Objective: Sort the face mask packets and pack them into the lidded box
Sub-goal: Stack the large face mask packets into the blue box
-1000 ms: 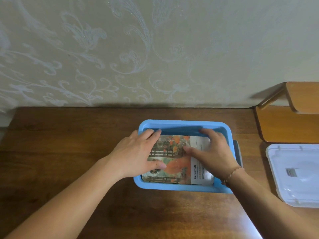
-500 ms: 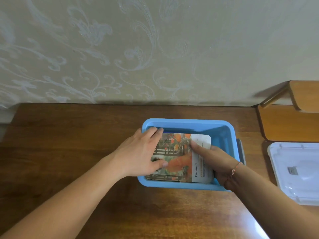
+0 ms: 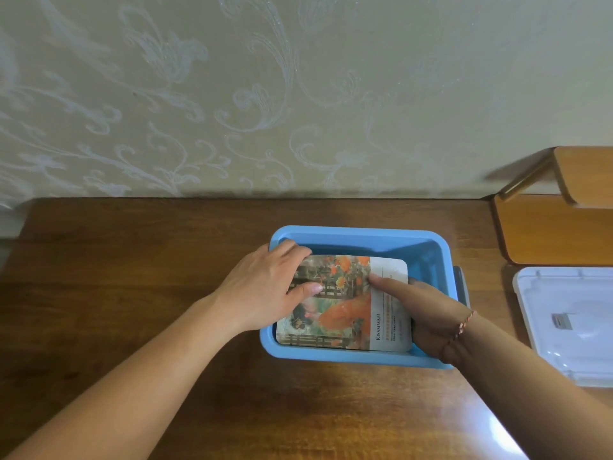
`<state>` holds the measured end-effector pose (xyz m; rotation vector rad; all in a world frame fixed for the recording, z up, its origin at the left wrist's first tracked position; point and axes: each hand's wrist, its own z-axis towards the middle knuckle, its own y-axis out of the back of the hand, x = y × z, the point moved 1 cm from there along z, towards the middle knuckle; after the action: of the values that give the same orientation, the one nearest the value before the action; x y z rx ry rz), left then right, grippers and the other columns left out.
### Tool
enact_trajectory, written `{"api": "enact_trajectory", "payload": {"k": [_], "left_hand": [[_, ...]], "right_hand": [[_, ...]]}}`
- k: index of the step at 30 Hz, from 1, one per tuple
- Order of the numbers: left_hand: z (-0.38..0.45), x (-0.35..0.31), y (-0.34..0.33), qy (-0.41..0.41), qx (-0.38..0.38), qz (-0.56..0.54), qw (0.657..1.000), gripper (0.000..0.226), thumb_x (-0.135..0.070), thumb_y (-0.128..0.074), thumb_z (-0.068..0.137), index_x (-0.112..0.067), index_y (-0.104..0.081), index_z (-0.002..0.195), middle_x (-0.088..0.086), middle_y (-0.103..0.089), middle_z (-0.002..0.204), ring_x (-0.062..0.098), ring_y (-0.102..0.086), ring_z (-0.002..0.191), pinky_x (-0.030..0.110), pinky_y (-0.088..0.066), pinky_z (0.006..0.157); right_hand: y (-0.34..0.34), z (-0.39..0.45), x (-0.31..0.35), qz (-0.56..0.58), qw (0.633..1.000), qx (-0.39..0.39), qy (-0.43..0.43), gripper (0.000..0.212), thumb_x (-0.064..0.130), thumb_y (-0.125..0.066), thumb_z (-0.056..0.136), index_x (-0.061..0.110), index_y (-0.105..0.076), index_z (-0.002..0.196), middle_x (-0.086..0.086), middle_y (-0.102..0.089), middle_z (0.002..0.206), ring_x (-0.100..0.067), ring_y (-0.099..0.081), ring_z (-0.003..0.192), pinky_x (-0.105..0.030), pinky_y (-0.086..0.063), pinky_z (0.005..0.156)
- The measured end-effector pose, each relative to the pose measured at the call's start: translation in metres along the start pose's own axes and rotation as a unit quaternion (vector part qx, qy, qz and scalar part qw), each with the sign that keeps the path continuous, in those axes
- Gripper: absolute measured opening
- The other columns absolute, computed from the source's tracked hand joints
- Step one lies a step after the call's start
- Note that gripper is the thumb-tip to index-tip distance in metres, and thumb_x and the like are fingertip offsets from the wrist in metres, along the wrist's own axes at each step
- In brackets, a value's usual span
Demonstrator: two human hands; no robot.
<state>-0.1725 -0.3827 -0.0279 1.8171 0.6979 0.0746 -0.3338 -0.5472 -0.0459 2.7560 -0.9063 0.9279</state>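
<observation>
A blue plastic box (image 3: 358,232) stands on the dark wooden table (image 3: 132,260). Inside it lies a stack of face mask packets (image 3: 345,315); the top one shows orange flowers and a white strip of print. My left hand (image 3: 262,287) rests on the stack's left part, its fingertips at the far left corner and its thumb flat on top. My right hand (image 3: 431,310) is at the stack's right edge: the thumb presses on top and the fingers reach down between the packets and the box wall, pinching the edge. The lower packets are hidden.
The box's white lid (image 3: 570,323) lies on the table to the right, partly cut off by the frame edge. A lighter wooden stand (image 3: 547,230) sits behind it at the back right. A patterned wall runs along the table's far edge.
My right hand has slid from on top of the packets to their right edge, fingers now down beside the stack. The left hand has stayed in place.
</observation>
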Motion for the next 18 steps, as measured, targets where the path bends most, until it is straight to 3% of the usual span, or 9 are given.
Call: {"api": "enact_trajectory", "payload": {"k": [4,8,12,16,18], "left_hand": [[-0.004,-0.001,0.003,-0.008,0.001,-0.011,1.0,0.07,-0.063,-0.03,0.095,-0.026,-0.016,0.154,-0.008,-0.028,0.156,0.015,-0.038,0.135,0.037,-0.038,0.108],[-0.008,-0.002,0.006,-0.017,-0.016,0.011,1.0,0.072,-0.062,-0.027,0.095,-0.026,-0.01,0.155,-0.007,-0.025,0.158,0.014,-0.039,0.136,0.036,-0.035,0.111],[-0.011,-0.001,0.008,-0.023,-0.042,0.037,0.998,0.072,-0.062,-0.028,0.095,-0.025,-0.011,0.155,-0.007,-0.03,0.155,0.013,-0.045,0.128,0.035,-0.036,0.108],[-0.016,0.0,0.01,-0.025,-0.072,0.04,0.996,0.072,-0.062,-0.03,0.095,-0.024,-0.013,0.155,-0.007,-0.031,0.155,0.013,-0.047,0.126,0.035,-0.039,0.105],[-0.021,0.001,0.01,-0.023,-0.089,0.02,0.996,0.072,-0.06,-0.032,0.095,-0.023,-0.015,0.155,-0.007,-0.03,0.156,0.014,-0.046,0.129,0.035,-0.039,0.105]], "right_hand": [[0.001,0.0,0.0,-0.006,1.0,-0.003,0.011,0.037,0.033,-0.064,0.089,0.008,-0.062,0.116,-0.015,-0.072,0.095,-0.026,-0.068,0.076,-0.033,-0.054,0.059],[0.003,-0.002,-0.001,-0.026,0.999,-0.004,0.026,0.033,0.033,-0.062,0.09,0.011,-0.061,0.114,-0.007,-0.074,0.081,-0.017,-0.068,0.063,-0.023,-0.049,0.047],[0.003,0.0,-0.003,-0.043,0.998,-0.016,0.033,0.033,0.036,-0.063,0.09,0.013,-0.062,0.114,-0.005,-0.074,0.081,-0.018,-0.067,0.067,-0.025,-0.047,0.053],[0.002,0.0,-0.004,-0.038,0.998,-0.025,0.043,0.02,0.033,-0.063,0.091,0.016,-0.064,0.102,0.004,-0.07,0.065,-0.014,-0.066,0.061,-0.027,-0.046,0.058],[0.003,-0.001,-0.004,-0.043,0.997,-0.028,0.05,0.025,0.033,-0.064,0.09,0.014,-0.065,0.106,0.0,-0.072,0.073,-0.019,-0.067,0.069,-0.032,-0.048,0.064]]}}
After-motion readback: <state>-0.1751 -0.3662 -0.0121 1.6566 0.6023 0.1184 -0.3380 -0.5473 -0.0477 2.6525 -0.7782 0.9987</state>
